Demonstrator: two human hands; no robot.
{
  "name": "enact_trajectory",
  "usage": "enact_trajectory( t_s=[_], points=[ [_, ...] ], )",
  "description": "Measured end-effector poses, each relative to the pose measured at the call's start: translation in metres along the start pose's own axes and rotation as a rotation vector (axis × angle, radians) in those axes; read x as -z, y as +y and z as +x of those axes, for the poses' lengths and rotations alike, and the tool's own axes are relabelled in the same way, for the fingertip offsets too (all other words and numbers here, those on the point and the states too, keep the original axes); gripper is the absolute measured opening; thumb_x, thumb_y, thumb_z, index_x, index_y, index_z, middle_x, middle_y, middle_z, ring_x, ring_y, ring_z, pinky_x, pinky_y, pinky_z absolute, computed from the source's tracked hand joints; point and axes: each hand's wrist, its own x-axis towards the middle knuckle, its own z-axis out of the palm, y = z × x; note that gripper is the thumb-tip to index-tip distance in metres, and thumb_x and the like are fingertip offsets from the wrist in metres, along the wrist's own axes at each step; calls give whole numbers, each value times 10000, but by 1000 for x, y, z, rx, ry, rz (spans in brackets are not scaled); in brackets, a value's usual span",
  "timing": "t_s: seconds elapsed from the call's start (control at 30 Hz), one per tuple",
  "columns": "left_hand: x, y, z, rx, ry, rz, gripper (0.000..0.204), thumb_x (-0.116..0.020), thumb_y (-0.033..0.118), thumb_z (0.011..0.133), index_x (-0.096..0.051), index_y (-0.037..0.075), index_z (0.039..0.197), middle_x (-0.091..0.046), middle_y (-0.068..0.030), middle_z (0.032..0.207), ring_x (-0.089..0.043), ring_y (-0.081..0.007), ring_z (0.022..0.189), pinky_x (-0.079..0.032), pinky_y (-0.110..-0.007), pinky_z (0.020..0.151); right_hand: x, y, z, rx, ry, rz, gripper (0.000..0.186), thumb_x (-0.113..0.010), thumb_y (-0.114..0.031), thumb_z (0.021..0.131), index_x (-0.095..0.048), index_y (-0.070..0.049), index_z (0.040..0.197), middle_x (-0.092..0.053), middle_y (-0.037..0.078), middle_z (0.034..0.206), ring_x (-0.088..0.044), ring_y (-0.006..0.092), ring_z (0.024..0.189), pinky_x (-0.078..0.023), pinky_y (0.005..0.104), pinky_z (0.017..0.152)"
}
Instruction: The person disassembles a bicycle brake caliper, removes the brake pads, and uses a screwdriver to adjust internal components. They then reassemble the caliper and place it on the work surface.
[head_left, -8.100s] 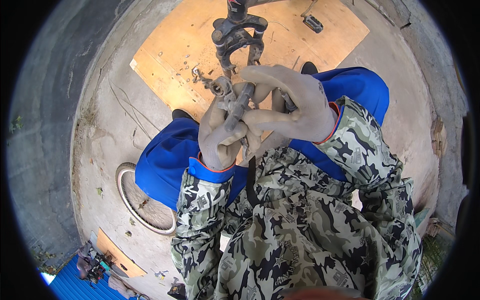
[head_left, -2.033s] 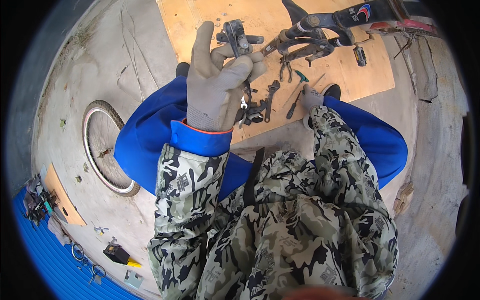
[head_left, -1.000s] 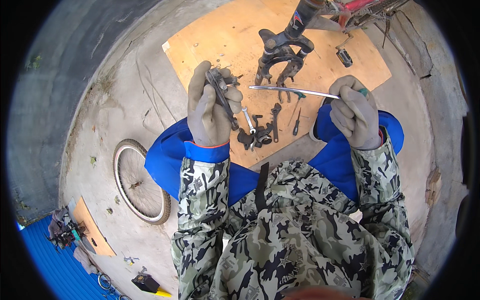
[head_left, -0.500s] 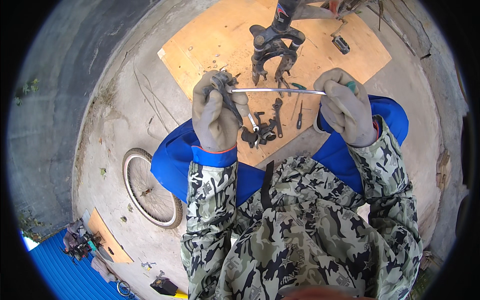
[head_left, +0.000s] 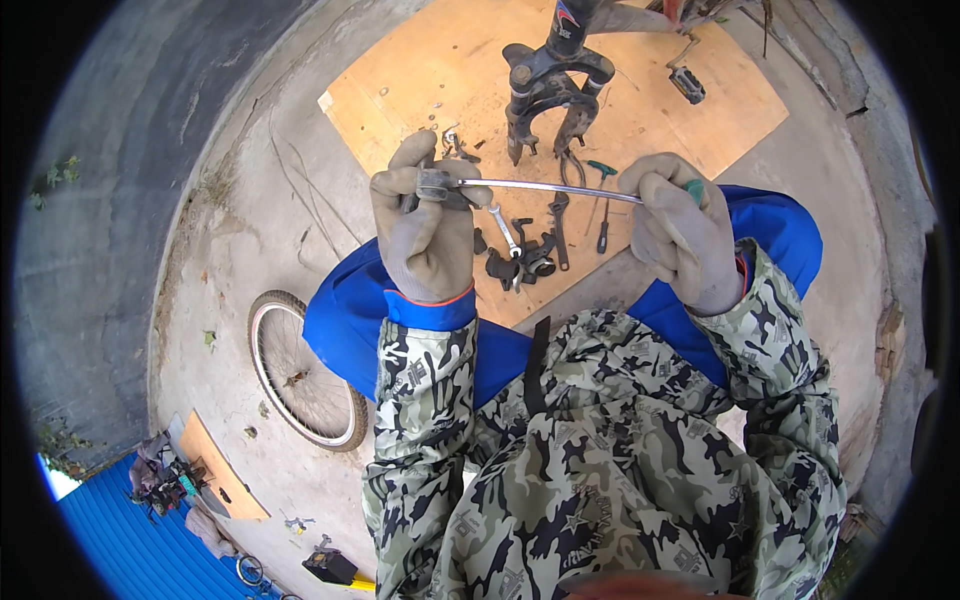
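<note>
My gloved left hand [head_left: 425, 225] is closed around a small dark bicycle part [head_left: 433, 186], whose kind I cannot make out. My gloved right hand [head_left: 685, 225] grips the green handle [head_left: 694, 190] of a long driver, mostly hidden in the fingers. Its thin shiny shaft [head_left: 550, 188] runs across to the left hand, and its tip meets the dark part. Below the shaft, on the wooden board [head_left: 430, 85], lie a combination wrench [head_left: 507, 235], an adjustable wrench [head_left: 559, 230], black bicycle parts [head_left: 520, 265], a screwdriver [head_left: 603, 236] and a green T-handle tool [head_left: 602, 168].
A bicycle fork [head_left: 550, 95] attached to a frame stands over the board, with a pedal [head_left: 687, 84] to its right. On the concrete floor at left lies a spoked wheel [head_left: 305, 370]. A black box [head_left: 330, 566] sits at the lower left, near blue corrugated sheeting [head_left: 120, 540].
The dark part has turned in my left hand, so a shorter, blockier side shows. My right hand has shifted slightly left and down with the driver, uncovering the green T-handle tool.
</note>
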Motion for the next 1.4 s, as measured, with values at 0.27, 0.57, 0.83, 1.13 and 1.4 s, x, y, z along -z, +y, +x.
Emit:
enact_trajectory(
  t_s=[0.27,0.57,0.83,1.13,1.4],
  points=[
    [6,0,7,14,-28,38,316,-616,161,963,-548,35,1246,-550,-159,1424,-661,-332,1004,-559,-456,832,0,3,8,-245,-127,230,341,-511,-228,1074,-600,44,1258,-404,-53,606,-323,41,416,-293,213,361],
    [-13,-3,7,115,86,277,708,-417,527,1072,-516,-89,1407,-662,-206,1111,-631,-238,859,-524,-364,754,14,-8,18,-371,-293,368,349,-441,-166,1091,-578,45,1332,-390,-61,601,-272,27,385,-248,194,340],
    [4,-27,2,117,352,189,657,-399,539,1083,-652,18,773,-688,-239,1065,-507,-211,416,-367,-271,325,7,8,5,-210,-201,27,319,-568,-310,1059,-635,-5,998,-476,-55,605,-332,18,420,-240,212,388],
    [-4,-25,2,97,404,85,613,-398,465,1096,-518,43,668,-670,-224,1080,-478,-193,415,-360,-276,333,-1,24,-5,78,-240,-230,310,-551,-290,1062,-601,-27,905,-476,-27,719,-438,66,673,-374,254,608],
    [-9,-27,2,282,614,375,591,-423,476,1080,-531,27,710,-674,-199,988,-430,-192,379,-326,-293,332,-8,30,-14,661,-542,-1126,332,-680,-395,964,-599,-105,825,-579,65,703,-640,282,610,-464,423,514]
  ],
)
